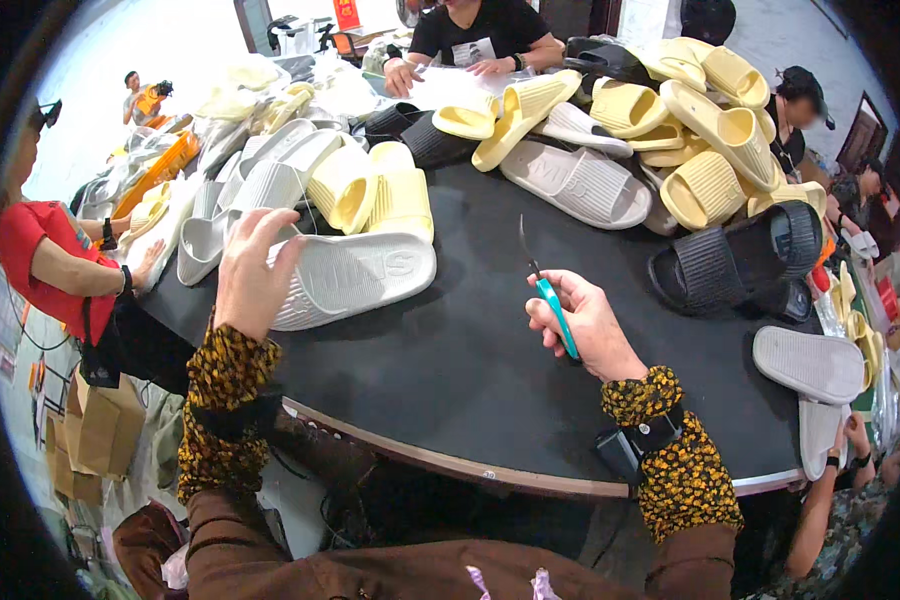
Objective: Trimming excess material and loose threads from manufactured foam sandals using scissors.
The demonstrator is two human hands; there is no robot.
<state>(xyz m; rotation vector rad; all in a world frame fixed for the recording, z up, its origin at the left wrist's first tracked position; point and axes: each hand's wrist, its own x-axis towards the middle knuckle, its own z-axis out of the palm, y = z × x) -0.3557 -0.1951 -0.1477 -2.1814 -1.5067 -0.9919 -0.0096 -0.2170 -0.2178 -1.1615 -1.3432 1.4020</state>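
My right hand (592, 325) is closed around the teal handle of a small trimming knife (555, 312). Its thin, dark, curved blade points up and away from me. On the left, my left hand (252, 272) is over the near left end of a light grey slide slipper (365, 275), thumb and forefinger curved but apart. A fine pale thread or loop shows near those fingertips; whether they touch it is unclear. The slipper's ribbed face with raised lettering is up, and its left end is partly behind my hand. Just beyond it stand yellow slides (400, 195).
A dark table (440, 400) curves around in front of me. Grey slides and bagged footwear (260, 95) are heaped at left, yellow slides (710, 185) and black slides (740, 260) at right. People work around the table, and cardboard boxes (105, 425) stand low at left.
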